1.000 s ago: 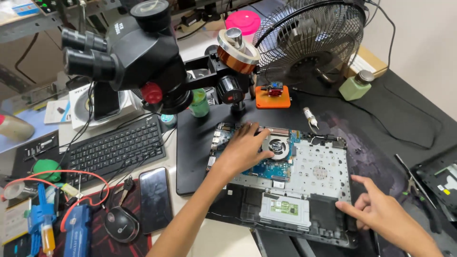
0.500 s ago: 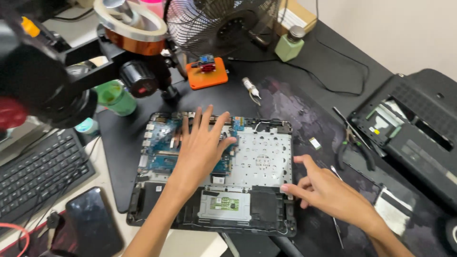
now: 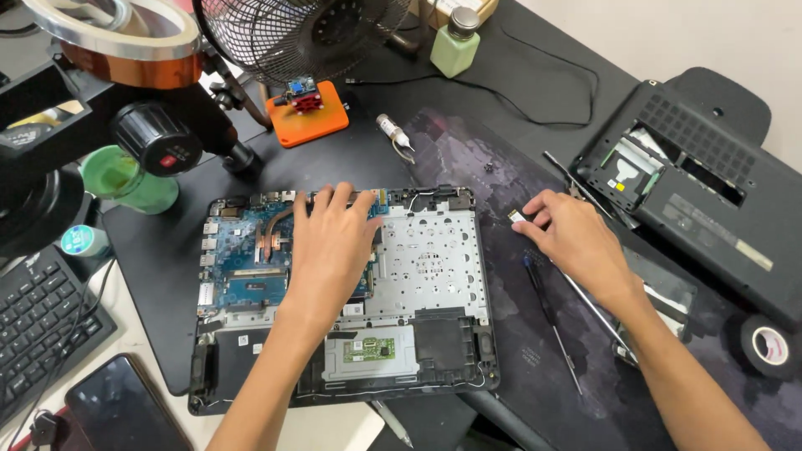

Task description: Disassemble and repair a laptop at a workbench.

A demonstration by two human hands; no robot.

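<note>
Right hand moved off laptop to small chip; left hand stays.

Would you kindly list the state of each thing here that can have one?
Opened laptop: cover off, board exposed.
Left hand: flat on the board, fingers spread.
Right hand: fingers on a small card on the mat.
Bottom cover: detached, lying at right.
Green bottle: capped, upright.
Phone: screen dark.

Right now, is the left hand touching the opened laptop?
Touching. The head view shows the left hand lying flat, palm down, on the laptop's exposed board, fingers spread toward its back edge, with no gap visible.
</note>
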